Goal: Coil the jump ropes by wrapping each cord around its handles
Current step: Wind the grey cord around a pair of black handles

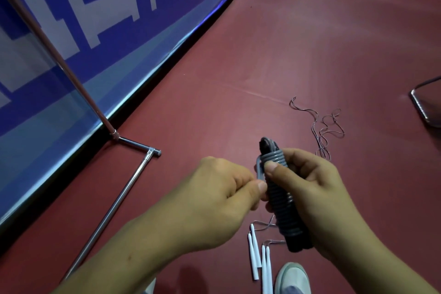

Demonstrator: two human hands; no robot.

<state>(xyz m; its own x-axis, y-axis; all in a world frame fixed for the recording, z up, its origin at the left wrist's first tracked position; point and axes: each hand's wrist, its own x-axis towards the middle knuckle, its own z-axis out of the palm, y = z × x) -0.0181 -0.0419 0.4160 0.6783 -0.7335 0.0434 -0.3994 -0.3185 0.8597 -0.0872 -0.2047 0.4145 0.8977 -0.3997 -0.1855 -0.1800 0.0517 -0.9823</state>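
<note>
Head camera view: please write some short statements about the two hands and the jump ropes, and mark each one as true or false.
1. The right hand holds the dark handles, which are wrapped in grey cord. True.
2. The left hand rests flat on the floor. False: it pinches the grey cord beside the handles.
3. White handles lie on the floor. True.
4. The thin cord on the floor is neatly coiled. False: it lies loose and tangled.
</note>
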